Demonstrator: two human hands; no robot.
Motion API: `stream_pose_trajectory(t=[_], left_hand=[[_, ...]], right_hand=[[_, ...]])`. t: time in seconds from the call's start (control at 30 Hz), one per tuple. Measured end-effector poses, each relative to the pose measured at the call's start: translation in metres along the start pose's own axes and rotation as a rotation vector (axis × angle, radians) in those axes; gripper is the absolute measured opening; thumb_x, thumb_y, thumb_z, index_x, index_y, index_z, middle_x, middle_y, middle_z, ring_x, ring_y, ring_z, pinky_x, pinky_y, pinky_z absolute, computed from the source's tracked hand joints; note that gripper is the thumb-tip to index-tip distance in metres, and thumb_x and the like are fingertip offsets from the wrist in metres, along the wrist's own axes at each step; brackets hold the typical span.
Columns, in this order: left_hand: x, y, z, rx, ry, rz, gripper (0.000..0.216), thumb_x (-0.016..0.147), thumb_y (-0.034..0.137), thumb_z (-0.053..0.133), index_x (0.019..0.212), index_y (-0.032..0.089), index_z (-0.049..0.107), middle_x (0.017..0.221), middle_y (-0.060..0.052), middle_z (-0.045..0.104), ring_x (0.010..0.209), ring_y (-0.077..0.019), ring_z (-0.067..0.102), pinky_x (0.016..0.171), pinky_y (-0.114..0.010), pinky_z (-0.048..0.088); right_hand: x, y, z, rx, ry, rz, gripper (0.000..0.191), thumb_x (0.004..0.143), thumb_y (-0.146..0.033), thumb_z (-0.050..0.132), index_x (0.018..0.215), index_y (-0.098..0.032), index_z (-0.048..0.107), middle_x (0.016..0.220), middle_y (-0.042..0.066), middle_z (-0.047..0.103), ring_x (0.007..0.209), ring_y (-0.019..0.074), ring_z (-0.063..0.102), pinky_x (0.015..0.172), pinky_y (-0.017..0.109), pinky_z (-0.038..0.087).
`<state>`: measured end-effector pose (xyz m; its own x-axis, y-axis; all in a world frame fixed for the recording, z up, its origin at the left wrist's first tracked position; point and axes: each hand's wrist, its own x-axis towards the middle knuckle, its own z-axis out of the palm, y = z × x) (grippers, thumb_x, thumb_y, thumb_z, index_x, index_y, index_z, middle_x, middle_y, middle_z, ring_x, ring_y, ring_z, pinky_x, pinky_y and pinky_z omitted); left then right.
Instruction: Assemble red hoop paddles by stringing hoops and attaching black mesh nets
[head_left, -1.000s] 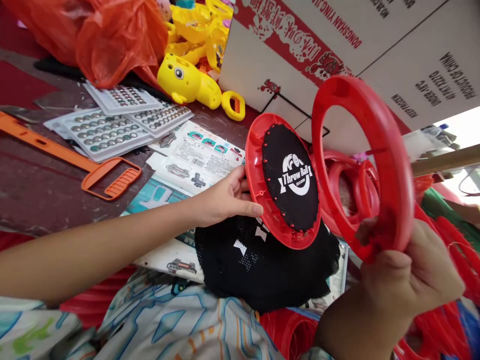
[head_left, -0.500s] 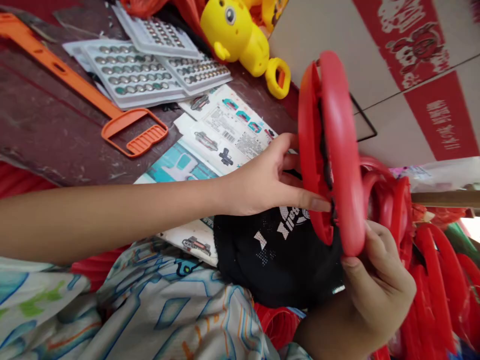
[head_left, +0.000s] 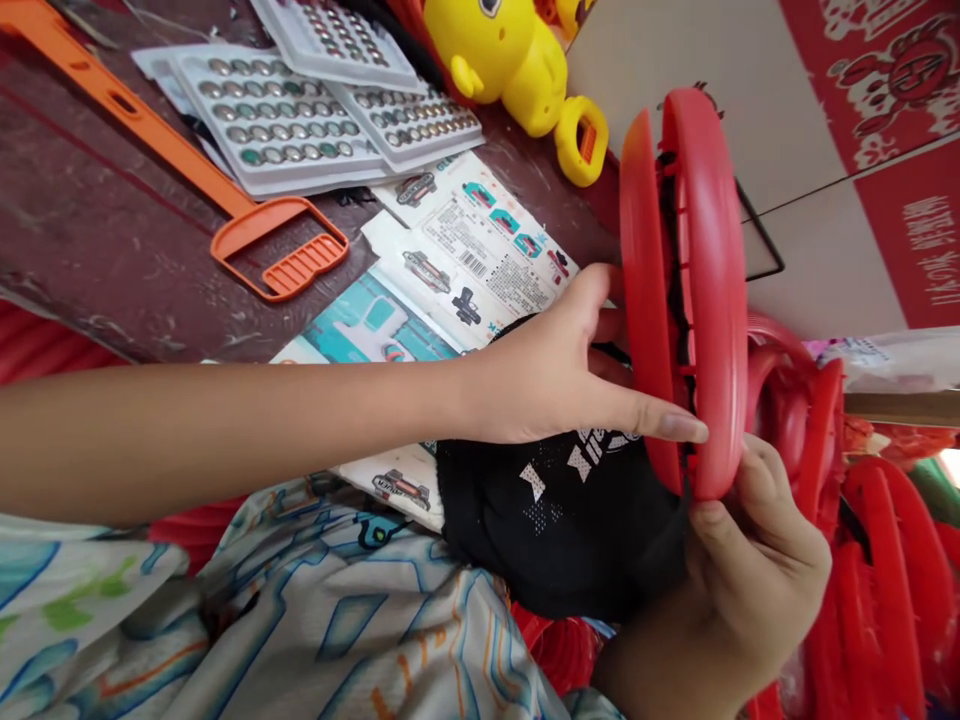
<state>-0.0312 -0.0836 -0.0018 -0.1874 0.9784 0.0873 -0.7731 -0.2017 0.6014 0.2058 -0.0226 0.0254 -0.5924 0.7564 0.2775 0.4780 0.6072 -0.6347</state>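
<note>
Two curved red plastic shells (head_left: 716, 270), shaped like a ring seen edge-on, stand side by side with a narrow gap between them. Dark material and small red pegs show in that gap. My left hand (head_left: 577, 365) grips the left shell (head_left: 646, 300) with its fingers behind it, while its thumb reaches across the gap to the right shell. At the bottom end of the right shell, my right hand (head_left: 765, 550) pinches the edge between thumb and fingers. Under both hands lies black cloth (head_left: 555, 540) with white print.
White trays of round metallic cells (head_left: 292, 125) and an orange plastic handle piece (head_left: 281, 245) lie on the dark red surface. Printed flattened cardboard (head_left: 472, 235) sits nearby. A yellow toy (head_left: 502, 50) is at the back, with more red plastic parts (head_left: 892, 560) at right.
My left thumb has moved from the gap between the shells onto the right shell. The shells are slightly turned, showing more pegs. The camera view has shifted a little.
</note>
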Motion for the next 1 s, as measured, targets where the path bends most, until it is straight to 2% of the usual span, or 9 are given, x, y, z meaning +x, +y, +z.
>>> stream_pose_trajectory(t=[0.13, 0.4, 0.73, 0.87, 1.0], left_hand=[[-0.001, 0.0, 0.001, -0.023, 0.004, -0.011, 0.058, 0.058, 0.001, 0.078, 0.107, 0.017, 0.052, 0.101, 0.0, 0.065, 0.11, -0.0308, 0.067, 0.089, -0.044, 0.056], [-0.001, -0.002, 0.0, -0.02, -0.009, -0.014, 0.053, 0.058, 0.002, 0.078, 0.098, 0.019, 0.048, 0.095, 0.002, 0.063, 0.107, -0.0292, 0.068, 0.09, -0.045, 0.055], [-0.001, -0.004, 0.0, -0.034, 0.012, 0.007, 0.051, 0.06, 0.0, 0.078, 0.097, 0.02, 0.047, 0.093, 0.001, 0.063, 0.112, -0.0304, 0.066, 0.089, -0.041, 0.057], [-0.001, -0.004, -0.001, -0.015, 0.01, 0.008, 0.053, 0.06, 0.001, 0.078, 0.099, 0.019, 0.048, 0.095, 0.001, 0.064, 0.117, -0.032, 0.063, 0.091, -0.043, 0.056], [0.0, -0.006, -0.005, 0.091, -0.03, 0.037, 0.053, 0.063, 0.008, 0.08, 0.104, 0.019, 0.047, 0.102, -0.001, 0.066, 0.118, -0.0325, 0.063, 0.093, -0.045, 0.057]], right_hand=[[0.006, -0.01, 0.003, 0.116, 0.037, 0.022, 0.044, 0.077, -0.021, 0.074, 0.119, -0.035, 0.071, 0.117, 0.005, 0.064, 0.109, 0.0252, 0.057, 0.095, 0.047, 0.045], [0.005, -0.009, 0.001, 0.099, 0.016, 0.074, 0.044, 0.077, -0.024, 0.075, 0.118, -0.04, 0.071, 0.119, 0.005, 0.062, 0.112, 0.0284, 0.058, 0.1, 0.056, 0.044], [0.006, -0.007, -0.001, 0.106, -0.016, 0.048, 0.045, 0.078, -0.022, 0.074, 0.119, -0.042, 0.07, 0.12, 0.003, 0.062, 0.113, 0.0261, 0.056, 0.1, 0.053, 0.043], [0.005, -0.005, -0.002, 0.095, -0.035, 0.029, 0.045, 0.08, -0.021, 0.073, 0.12, -0.041, 0.069, 0.122, 0.003, 0.061, 0.114, 0.0247, 0.056, 0.099, 0.049, 0.043], [0.005, -0.005, -0.001, 0.072, -0.062, 0.02, 0.047, 0.082, -0.021, 0.071, 0.124, -0.042, 0.066, 0.123, 0.002, 0.059, 0.115, 0.0231, 0.055, 0.098, 0.045, 0.043]])
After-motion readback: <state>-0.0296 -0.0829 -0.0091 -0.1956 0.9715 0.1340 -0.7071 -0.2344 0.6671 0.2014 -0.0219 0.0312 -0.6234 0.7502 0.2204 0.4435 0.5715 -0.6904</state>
